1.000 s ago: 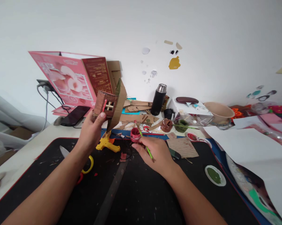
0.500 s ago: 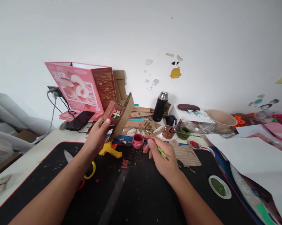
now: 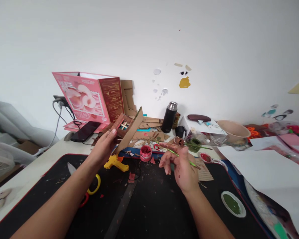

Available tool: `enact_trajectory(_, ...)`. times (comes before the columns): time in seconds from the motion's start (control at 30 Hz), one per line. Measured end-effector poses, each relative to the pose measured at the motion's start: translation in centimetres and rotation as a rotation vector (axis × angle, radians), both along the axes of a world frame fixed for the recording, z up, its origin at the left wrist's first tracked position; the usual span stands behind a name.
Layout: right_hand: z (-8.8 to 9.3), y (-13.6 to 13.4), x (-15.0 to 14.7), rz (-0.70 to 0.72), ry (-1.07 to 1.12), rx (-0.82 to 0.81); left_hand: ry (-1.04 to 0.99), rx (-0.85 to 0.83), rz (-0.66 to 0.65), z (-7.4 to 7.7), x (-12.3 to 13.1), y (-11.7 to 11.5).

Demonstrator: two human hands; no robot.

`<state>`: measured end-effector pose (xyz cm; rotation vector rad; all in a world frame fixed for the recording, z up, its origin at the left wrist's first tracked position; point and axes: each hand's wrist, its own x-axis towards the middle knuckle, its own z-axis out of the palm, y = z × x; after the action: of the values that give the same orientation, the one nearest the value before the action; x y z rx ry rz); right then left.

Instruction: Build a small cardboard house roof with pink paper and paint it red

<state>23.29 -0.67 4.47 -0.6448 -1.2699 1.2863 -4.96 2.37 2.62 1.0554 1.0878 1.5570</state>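
Observation:
My left hand [image 3: 104, 145] is closed on a small cardboard house model [image 3: 131, 131], brown with a red-edged window and a slanted bare cardboard panel, raised above the mat's far edge. My right hand [image 3: 183, 169] has its palm turned partly up, with a thin green paintbrush [image 3: 173, 152] lying across the fingers under the thumb. Between the hands stands an open jar of red paint [image 3: 145, 154], touched by neither. Below the model lies a yellow glue gun [image 3: 116, 163]. Scissors [image 3: 97, 185] with yellow and red handles lie partly hidden behind my left forearm.
A black mat [image 3: 154, 205] with scraps and a metal ruler [image 3: 121, 209] covers the desk. Behind stand a black flask [image 3: 169, 118], a pink box [image 3: 86, 96], cardboard pieces and open brown and green paint jars. A lid of green paint [image 3: 233, 203] lies right.
My right hand has moved right, away from the red jar, and rolled so its palm shows, with the brush still in it. The left hand holds the model in nearly the same place.

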Motion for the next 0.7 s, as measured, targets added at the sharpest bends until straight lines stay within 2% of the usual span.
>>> enact_trajectory(0.17, 0.1, 0.0, 0.2, 0.089, 0.053, -0.032, -0.028, -0.053, -0.069, 1.0, 0.7, -0.8)
enact_trajectory(0.33, 0.5, -0.3, 0.1, 0.102, 0.027, -0.016, 0.098, -0.034, -0.110, 1.3, 1.0, -1.3)
enact_trajectory(0.5, 1.1, -0.8, -0.5, 0.070, -0.007, 0.009, 0.186, -0.010, -0.119, 1.5, 1.1, -1.6)
enact_trajectory(0.7, 0.8, -0.7, -0.6, -0.002, 0.001, -0.015, 0.174, -0.024, -0.175, 1.2, 1.1, -1.5)
